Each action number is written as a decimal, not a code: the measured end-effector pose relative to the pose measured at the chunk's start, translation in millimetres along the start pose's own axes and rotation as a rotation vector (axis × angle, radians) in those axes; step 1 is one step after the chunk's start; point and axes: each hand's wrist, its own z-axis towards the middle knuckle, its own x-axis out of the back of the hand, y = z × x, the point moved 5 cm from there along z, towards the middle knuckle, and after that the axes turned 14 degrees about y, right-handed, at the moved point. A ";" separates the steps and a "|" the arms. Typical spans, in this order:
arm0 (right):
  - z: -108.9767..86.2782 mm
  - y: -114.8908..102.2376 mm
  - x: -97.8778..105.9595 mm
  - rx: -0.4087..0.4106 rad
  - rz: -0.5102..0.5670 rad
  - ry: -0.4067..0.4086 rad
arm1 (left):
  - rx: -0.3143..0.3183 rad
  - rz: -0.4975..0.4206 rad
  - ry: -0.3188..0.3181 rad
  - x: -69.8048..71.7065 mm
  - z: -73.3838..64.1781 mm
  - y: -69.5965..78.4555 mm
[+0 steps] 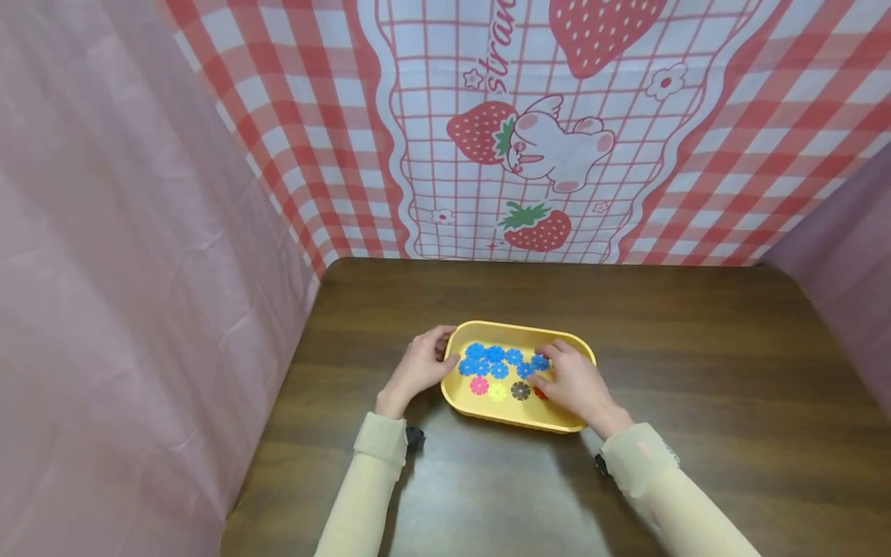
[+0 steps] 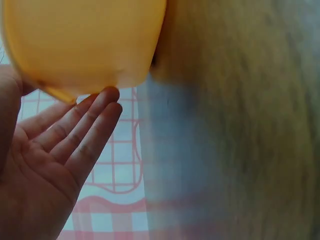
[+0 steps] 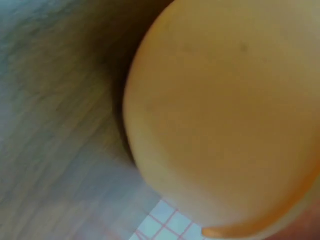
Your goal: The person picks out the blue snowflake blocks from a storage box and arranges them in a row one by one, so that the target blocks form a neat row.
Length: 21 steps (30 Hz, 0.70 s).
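A yellow plastic basket (image 1: 511, 420) sits on the table, holding several blue snowflake-shaped plastic discs (image 1: 495, 353). Along its near side are a pink disc (image 1: 479, 385), a yellow disc (image 1: 498, 392), a dark brown disc (image 1: 520, 391) and a red disc (image 1: 540, 393), partly hidden by the right hand. My left hand (image 1: 421, 363) holds the basket's left end, thumb over the rim and fingers against the outer wall, as the left wrist view shows. Reaching over the right end, my right hand (image 1: 576, 381) has thumb and index finger spread around the rightmost blue discs, fingertips right at them.
The brown wooden table (image 1: 696, 371) extends around the basket. Behind it hangs a red and white checked cloth (image 1: 334, 124) with strawberries, and pink curtains (image 1: 139, 271) stand at both sides. The right wrist view is mostly filled by the basket's outer wall (image 3: 225, 110).
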 end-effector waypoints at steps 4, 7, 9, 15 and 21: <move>3.7 -3.8 -4.2 0.019 -0.006 -0.013 | 0.018 -0.074 -0.039 3.4 0.1 -4.0; 6.1 -4.2 -9.3 0.016 -0.013 -0.036 | 0.030 -0.123 -0.063 6.4 0.0 -6.2; 7.1 -5.2 -14.1 0.021 -0.014 -0.062 | 0.040 -0.140 -0.068 8.9 0.0 -8.2; 11.1 -8.8 -23.7 0.015 -0.028 -0.093 | 0.072 -0.129 -0.037 14.0 3.7 -16.7; 10.3 -8.4 -31.3 -0.058 -0.040 -0.125 | 0.073 -0.183 -0.055 15.6 3.8 -18.1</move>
